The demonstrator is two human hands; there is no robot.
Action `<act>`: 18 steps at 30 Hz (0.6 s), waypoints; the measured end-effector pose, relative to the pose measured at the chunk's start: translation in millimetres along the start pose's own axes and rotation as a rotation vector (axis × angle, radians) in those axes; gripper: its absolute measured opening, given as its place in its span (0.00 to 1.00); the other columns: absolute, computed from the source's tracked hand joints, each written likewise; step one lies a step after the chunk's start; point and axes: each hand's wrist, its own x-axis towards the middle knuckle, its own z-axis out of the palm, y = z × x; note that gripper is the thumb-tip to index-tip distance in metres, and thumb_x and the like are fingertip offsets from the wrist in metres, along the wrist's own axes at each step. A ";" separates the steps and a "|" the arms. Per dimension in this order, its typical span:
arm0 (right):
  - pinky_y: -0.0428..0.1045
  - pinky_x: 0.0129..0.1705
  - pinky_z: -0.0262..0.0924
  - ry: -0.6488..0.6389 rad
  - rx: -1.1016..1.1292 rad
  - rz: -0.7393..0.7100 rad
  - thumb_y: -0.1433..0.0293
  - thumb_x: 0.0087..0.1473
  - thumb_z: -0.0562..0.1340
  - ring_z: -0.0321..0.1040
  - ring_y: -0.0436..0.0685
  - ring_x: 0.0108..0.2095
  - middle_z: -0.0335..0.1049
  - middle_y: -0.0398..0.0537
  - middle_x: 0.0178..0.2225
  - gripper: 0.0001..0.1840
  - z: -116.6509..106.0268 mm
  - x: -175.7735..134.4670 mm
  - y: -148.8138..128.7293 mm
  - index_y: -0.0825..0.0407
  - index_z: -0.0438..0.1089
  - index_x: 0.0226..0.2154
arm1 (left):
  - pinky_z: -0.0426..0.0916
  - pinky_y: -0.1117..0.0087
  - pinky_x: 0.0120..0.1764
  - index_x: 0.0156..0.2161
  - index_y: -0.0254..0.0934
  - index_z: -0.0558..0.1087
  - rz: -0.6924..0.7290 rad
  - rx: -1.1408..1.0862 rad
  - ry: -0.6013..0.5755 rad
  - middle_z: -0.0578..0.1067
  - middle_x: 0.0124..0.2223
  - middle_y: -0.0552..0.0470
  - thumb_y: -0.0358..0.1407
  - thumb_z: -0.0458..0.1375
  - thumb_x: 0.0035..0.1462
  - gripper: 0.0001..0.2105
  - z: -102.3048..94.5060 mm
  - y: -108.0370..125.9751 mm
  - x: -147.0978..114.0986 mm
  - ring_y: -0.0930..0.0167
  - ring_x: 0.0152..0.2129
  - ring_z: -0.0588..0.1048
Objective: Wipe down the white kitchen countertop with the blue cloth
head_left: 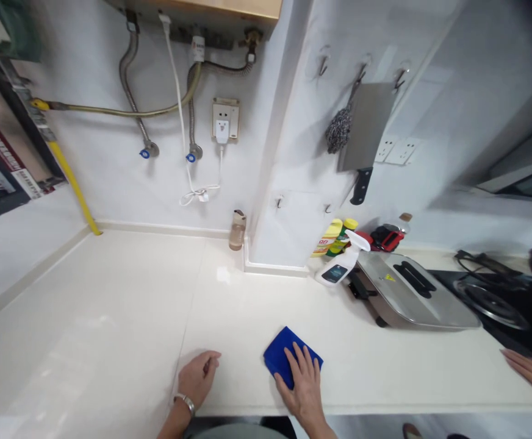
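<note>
A folded blue cloth (pixel 280 356) lies flat on the white countertop (pixel 147 317) near its front edge. My right hand (pixel 303 384) rests on top of the cloth, its fingers stretched out and spread, the thumb at the cloth's lower left edge. To the left, my left hand (pixel 198 377) sits on the counter with its fingers curled in; nothing shows in it. A bracelet or watch (pixel 185 403) is on that wrist. A white spray bottle (pixel 339 266) stands beyond the cloth, to its right.
A large electric pan with a metal lid (pixel 415 289) stands on the right, beside a black stove (pixel 495 299). Another person's hand (pixel 531 369) is at the far right. A clear bottle (pixel 237 230) stands by the pillar. A cleaver (pixel 367 128) hangs from a hook.
</note>
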 end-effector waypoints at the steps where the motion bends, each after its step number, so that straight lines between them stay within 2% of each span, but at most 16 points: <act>1: 0.71 0.60 0.46 0.031 -0.014 -0.038 0.58 0.57 0.57 0.49 0.70 0.63 0.59 0.53 0.61 0.27 0.8 0.8 -1.4 0.48 0.60 0.57 | 0.69 0.68 0.38 0.40 0.45 0.76 0.003 0.002 0.001 0.81 0.34 0.56 0.41 0.48 0.58 0.15 0.1 0.0 -0.5 0.71 0.29 0.75; 5: 0.67 0.60 0.45 0.154 -0.045 -0.159 0.67 0.59 0.56 0.60 0.64 0.57 0.68 0.49 0.54 0.17 -0.5 5.7 -8.3 0.46 0.66 0.51 | 0.69 0.69 0.38 0.41 0.45 0.76 0.019 0.008 0.009 0.81 0.35 0.56 0.42 0.47 0.58 0.15 -0.9 0.6 -1.9 0.71 0.30 0.76; 7: 0.67 0.59 0.46 0.154 -0.060 -0.150 0.62 0.58 0.57 0.62 0.66 0.56 0.69 0.50 0.54 0.16 -2.1 8.2 -12.7 0.48 0.67 0.49 | 0.69 0.69 0.38 0.41 0.45 0.76 0.011 0.018 0.003 0.81 0.35 0.56 0.42 0.47 0.58 0.15 -1.6 0.8 -1.6 0.71 0.30 0.76; 9: 0.68 0.58 0.46 0.122 -0.085 -0.126 0.55 0.56 0.59 0.61 0.69 0.56 0.68 0.54 0.54 0.22 -1.6 10.5 -17.1 0.50 0.68 0.48 | 0.68 0.69 0.37 0.41 0.45 0.76 -0.001 0.030 -0.007 0.81 0.35 0.56 0.42 0.47 0.58 0.15 -2.1 0.8 -0.7 0.71 0.29 0.76; 11: 0.69 0.57 0.46 0.134 -0.118 -0.114 0.53 0.55 0.60 0.62 0.72 0.55 0.69 0.56 0.54 0.23 2.2 11.8 -19.1 0.51 0.69 0.46 | 0.68 0.69 0.36 0.40 0.46 0.76 -0.008 0.039 -0.016 0.80 0.34 0.56 0.41 0.46 0.58 0.15 -2.4 0.8 0.4 0.72 0.27 0.75; 15: 0.67 0.57 0.48 0.176 -0.125 -0.132 0.63 0.57 0.59 0.65 0.68 0.53 0.71 0.50 0.51 0.13 14.8 11.1 -12.7 0.47 0.70 0.45 | 0.68 0.69 0.34 0.40 0.46 0.76 -0.030 0.050 -0.033 0.80 0.33 0.57 0.42 0.46 0.58 0.16 -2.5 0.8 2.1 0.72 0.25 0.74; 18: 0.65 0.57 0.50 0.155 -0.044 -0.110 0.65 0.58 0.59 0.66 0.66 0.52 0.72 0.47 0.51 0.12 22.0 8.6 -7.1 0.46 0.70 0.45 | 0.68 0.70 0.35 0.40 0.47 0.76 -0.044 0.048 -0.039 0.80 0.33 0.58 0.43 0.46 0.58 0.15 -2.3 0.7 2.8 0.72 0.26 0.74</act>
